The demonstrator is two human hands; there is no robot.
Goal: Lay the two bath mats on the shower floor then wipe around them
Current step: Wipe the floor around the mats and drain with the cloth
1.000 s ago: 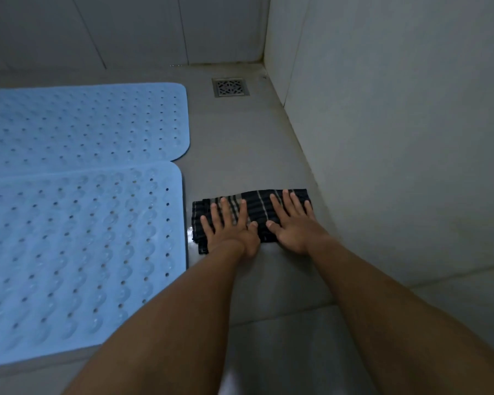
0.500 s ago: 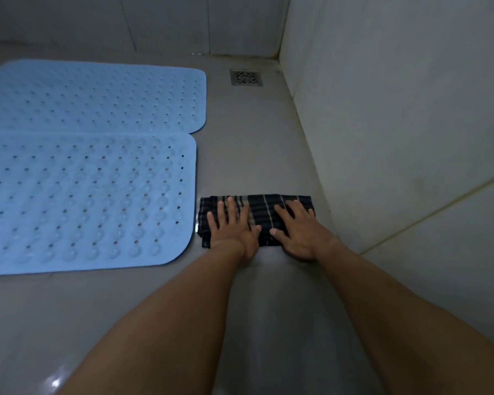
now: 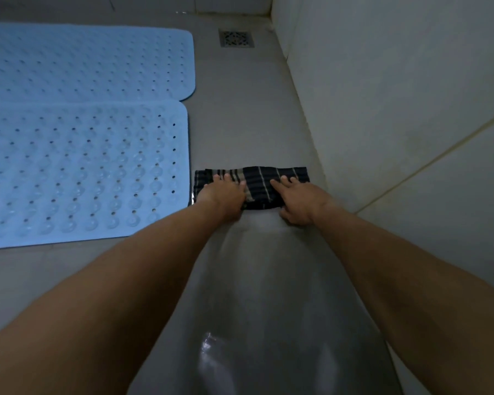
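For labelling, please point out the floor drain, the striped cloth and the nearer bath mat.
floor drain [image 3: 236,39], head view, grate centre
striped cloth [image 3: 258,183], head view, middle between the hands
nearer bath mat [image 3: 83,172], head view, middle of its surface

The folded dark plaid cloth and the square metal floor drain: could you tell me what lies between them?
Only bare grey floor between cloth and drain, in the head view.

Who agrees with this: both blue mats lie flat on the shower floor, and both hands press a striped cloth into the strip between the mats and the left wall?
Not quite. The head view shows the cloth under the left hand and right hand, between the mats and the right wall, not the left.
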